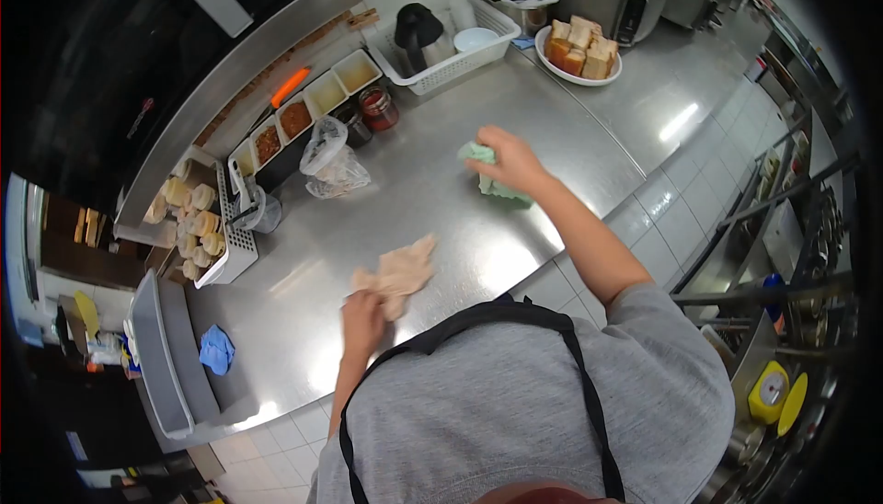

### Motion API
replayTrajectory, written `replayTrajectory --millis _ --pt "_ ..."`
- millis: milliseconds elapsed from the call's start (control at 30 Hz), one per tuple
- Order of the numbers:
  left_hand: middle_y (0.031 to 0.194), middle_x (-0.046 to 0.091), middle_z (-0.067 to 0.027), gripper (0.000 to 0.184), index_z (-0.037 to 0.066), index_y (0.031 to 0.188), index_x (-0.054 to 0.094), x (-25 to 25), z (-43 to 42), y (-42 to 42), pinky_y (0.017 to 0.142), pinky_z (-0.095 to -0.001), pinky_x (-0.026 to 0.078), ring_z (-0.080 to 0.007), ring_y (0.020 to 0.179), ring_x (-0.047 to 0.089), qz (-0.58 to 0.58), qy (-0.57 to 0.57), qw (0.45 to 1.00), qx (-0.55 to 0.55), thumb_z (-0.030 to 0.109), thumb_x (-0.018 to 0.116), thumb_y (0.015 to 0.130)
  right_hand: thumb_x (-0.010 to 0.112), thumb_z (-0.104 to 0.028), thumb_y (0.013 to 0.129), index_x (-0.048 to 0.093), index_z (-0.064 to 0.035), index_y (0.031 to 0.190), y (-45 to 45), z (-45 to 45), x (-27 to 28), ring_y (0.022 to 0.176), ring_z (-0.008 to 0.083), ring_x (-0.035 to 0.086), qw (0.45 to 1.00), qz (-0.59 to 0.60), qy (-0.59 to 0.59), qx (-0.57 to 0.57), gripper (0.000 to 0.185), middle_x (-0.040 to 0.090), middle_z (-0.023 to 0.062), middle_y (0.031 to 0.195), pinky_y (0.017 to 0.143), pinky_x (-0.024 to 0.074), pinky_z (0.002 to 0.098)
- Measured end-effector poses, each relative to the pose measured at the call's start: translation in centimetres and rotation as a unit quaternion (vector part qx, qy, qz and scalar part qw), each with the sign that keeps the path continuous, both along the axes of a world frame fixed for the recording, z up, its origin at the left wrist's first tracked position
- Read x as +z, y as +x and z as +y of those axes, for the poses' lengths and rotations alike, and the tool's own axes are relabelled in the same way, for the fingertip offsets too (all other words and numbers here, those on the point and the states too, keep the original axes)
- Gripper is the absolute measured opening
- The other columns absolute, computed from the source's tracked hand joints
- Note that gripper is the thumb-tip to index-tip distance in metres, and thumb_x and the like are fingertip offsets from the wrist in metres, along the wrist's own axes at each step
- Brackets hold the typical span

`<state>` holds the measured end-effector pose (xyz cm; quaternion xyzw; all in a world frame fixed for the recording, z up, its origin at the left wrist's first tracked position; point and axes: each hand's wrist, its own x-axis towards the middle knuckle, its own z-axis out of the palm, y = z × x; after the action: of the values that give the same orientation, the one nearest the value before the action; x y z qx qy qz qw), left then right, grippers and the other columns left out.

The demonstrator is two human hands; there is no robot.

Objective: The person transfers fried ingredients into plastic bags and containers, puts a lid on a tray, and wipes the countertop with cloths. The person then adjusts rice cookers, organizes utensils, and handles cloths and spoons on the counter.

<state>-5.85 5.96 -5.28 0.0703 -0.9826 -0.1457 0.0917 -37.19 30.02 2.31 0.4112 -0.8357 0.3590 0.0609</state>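
A crumpled green cloth (pixel 503 189) is gripped in my right hand (pixel 511 160), over the right part of the steel counter (pixel 460 127). Nearer the counter's front edge, a beige cloth (pixel 405 269) lies spread and wrinkled, and my left hand (pixel 363 315) has its fingers closed at the lower left corner of it. The two cloths are apart. A crumpled blue cloth (pixel 217 349) rests at the counter's left end.
Sauce tubs (pixel 325 97), a red jar (pixel 378 108) and a plastic bag (pixel 333 162) stand along the back. A basket (pixel 501 37) holds a jug. Bread fills a white plate (pixel 602 80). Small cups sit in a white basket (pixel 241 245) at left, near a grey bin (pixel 164 357).
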Motion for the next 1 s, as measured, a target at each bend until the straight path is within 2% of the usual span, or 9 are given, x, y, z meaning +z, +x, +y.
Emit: replayTrajectory --millis 133,233,333,533,700,800,900,967,1000 --pt "0.097 0.053 -0.0139 0.023 0.007 0.095 0.056 2.9 -3.7 5.2 0.077 -0.0433 0.04 -0.0333 0.09 0.049 -0.096 -0.089 0.964 0.233 0.012 0.059 0.072 0.068 -0.036 0.075 0.049 -0.0062 0.087 6.7 -3.8 3.6 0.078 0.0312 0.056 0.982 -0.118 -0.081 0.12 0.037 0.055 0.0111 0.085 0.066 0.0437 0.0379" --pt "0.119 0.044 -0.0172 0.07 0.003 0.123 0.041 7.7 -0.2 2.6 0.097 -0.0407 0.034 -0.0312 0.112 0.043 0.156 0.262 0.938 0.165 0.014 0.076 0.063 0.068 -0.041 0.074 0.048 -0.0064 0.088 11.2 -7.0 4.0 0.077 0.0301 0.056 0.965 -0.103 -0.066 0.232 0.042 0.055 0.0107 0.086 0.066 0.0433 0.0378" --pt "0.133 0.033 -0.016 0.1 0.003 0.14 0.018 11.5 5.4 -1.2 0.104 -0.036 0.024 -0.0264 0.125 0.032 0.128 0.434 0.892 0.027 0.015 0.079 0.062 0.067 -0.042 0.074 0.048 -0.0068 0.088 15.4 -8.9 5.6 0.076 0.0308 0.055 0.935 -0.139 -0.057 0.321 0.043 0.054 0.0105 0.085 0.065 0.043 0.0382" --pt "0.102 0.059 -0.0102 0.027 0.0 0.107 0.053 13.2 3.2 1.8 0.078 -0.0259 0.043 -0.0149 0.089 0.055 0.094 0.444 0.889 0.066 -0.001 0.055 0.081 0.067 -0.039 0.075 0.051 -0.0058 0.086 13.7 -7.1 7.1 0.074 0.0297 0.053 0.9 -0.159 0.081 0.397 0.039 0.053 0.0103 0.082 0.063 0.0419 0.0369" --pt "0.106 0.057 -0.0143 0.016 0.003 0.093 0.051 14.3 3.6 3.7 0.084 -0.0318 0.042 -0.0201 0.097 0.054 0.181 0.521 0.834 -0.019 -0.005 0.051 0.08 0.07 -0.033 0.074 0.055 -0.0056 0.083 11.3 -4.2 7.4 0.069 0.0241 0.053 0.879 -0.112 0.044 0.462 0.033 0.054 0.0061 0.073 0.061 0.041 0.0336" --pt "0.108 0.053 -0.0201 0.02 0.01 0.089 0.045 13.0 3.1 5.1 0.088 -0.0366 0.041 -0.0263 0.102 0.052 0.146 0.719 0.677 -0.06 -0.006 0.05 0.078 0.076 -0.025 0.071 0.054 -0.0058 0.085 11.2 -2.5 10.6 0.068 0.0113 0.051 0.857 -0.31 0.105 0.399 0.032 0.054 -0.0001 0.074 0.061 0.0408 0.0258" --pt "0.118 0.045 -0.0235 0.032 0.006 0.097 0.049 12.5 2.0 4.6 0.087 -0.0387 0.042 -0.03 0.105 0.05 0.074 0.732 0.602 -0.31 0.026 0.065 0.076 0.076 -0.027 0.071 0.054 -0.005 0.088 12.2 -2.5 12.1 0.071 0.0104 0.052 0.834 -0.327 0.038 0.444 0.036 0.056 -0.0004 0.078 0.062 0.0413 0.0248" --pt "0.119 0.046 -0.0208 0.048 0.003 0.095 0.056 13.5 2.5 4.6 0.091 -0.0325 0.039 -0.0278 0.108 0.05 -0.016 0.853 0.49 -0.18 0.048 0.061 0.079 0.073 -0.025 0.075 0.054 -0.004 0.092 13.0 -3.0 12.5 0.075 0.0106 0.053 0.815 -0.337 0.039 0.469 0.033 0.057 0.0008 0.082 0.065 0.042 0.0246" --pt "0.116 0.049 -0.0177 0.044 0.001 0.095 0.056 15.2 3.1 3.5 0.09 -0.0295 0.039 -0.0238 0.107 0.051 -0.086 0.798 0.593 -0.06 0.042 0.062 0.08 0.071 -0.023 0.077 0.054 -0.0034 0.092 13.5 -3.4 12.4 0.077 0.0108 0.053 0.803 -0.354 0.036 0.478 0.03 0.057 0.0017 0.084 0.067 0.0418 0.0247"
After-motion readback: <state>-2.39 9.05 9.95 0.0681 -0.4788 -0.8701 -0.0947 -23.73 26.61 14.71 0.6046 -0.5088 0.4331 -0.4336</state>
